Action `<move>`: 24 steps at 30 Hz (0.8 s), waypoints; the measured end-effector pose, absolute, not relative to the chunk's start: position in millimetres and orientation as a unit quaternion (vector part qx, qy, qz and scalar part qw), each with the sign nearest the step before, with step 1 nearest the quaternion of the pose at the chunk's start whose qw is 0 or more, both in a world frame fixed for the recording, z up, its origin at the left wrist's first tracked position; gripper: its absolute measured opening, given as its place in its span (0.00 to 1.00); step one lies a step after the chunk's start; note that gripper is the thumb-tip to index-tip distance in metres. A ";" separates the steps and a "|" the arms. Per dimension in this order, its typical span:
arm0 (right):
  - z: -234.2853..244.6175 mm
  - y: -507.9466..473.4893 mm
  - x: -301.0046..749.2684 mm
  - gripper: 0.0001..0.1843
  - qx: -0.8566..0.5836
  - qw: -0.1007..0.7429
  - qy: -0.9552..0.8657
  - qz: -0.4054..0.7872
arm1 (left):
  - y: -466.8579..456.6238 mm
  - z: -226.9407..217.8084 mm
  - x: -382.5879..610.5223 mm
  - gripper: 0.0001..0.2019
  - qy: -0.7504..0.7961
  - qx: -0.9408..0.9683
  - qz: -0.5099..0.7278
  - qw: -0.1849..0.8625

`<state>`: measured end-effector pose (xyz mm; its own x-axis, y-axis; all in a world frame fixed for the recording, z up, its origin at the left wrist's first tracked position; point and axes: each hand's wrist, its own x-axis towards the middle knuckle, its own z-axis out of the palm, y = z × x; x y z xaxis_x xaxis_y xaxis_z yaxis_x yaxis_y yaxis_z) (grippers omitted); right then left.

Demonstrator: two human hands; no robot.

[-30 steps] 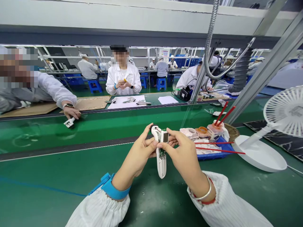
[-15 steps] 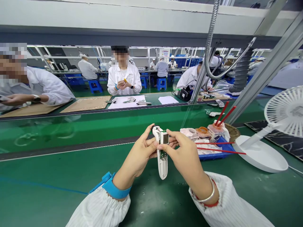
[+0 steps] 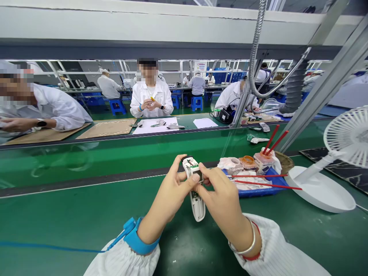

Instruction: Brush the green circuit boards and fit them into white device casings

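Both hands meet on a white handheld device housing (image 3: 198,210), held tilted above the green bench. Its lower shell is open toward me, showing a hollow end and part of a green circuit board. My left hand (image 3: 174,189) grips the housing from the left, thumb pressing over a small dark display (image 3: 197,174). From the right, my right hand (image 3: 222,189) pinches the display's edge and the board, with fingertips close to the left thumb. The fingers hide much of the middle of the housing. A blue wrist strap (image 3: 142,235) with a cord circles my left wrist.
To the right lie a blue tray (image 3: 258,191) with white cloths, orange-lidded containers and red sticks, then a white fan (image 3: 322,188). A metal post (image 3: 322,76) slants behind them. Across the green strip (image 3: 115,161), co-workers in white sit at boards and papers.
The housing has tilted, its lower end swinging slightly right. The display now sits flatter against the housing, with my left thumb over it. My right hand has turned inward.
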<state>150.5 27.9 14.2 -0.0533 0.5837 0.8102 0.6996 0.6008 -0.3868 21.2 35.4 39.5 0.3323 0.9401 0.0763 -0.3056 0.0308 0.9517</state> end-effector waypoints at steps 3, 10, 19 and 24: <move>11.1 25.1 149.1 0.16 -0.413 0.533 -0.734 -0.085 | 32.2 41.4 22.0 0.27 0.331 0.522 0.486 0.618; 14.2 21.4 148.4 0.24 -0.378 0.549 -0.739 -0.098 | 27.3 42.4 20.9 0.23 0.341 0.526 0.485 0.610; 4.3 20.9 141.4 0.23 -0.427 0.586 -0.683 0.085 | 28.2 40.6 20.9 0.24 0.340 0.491 0.537 0.596; -8.8 13.6 124.7 0.20 -0.464 0.552 -0.560 0.408 | 27.8 41.3 21.1 0.25 0.354 0.478 0.558 0.578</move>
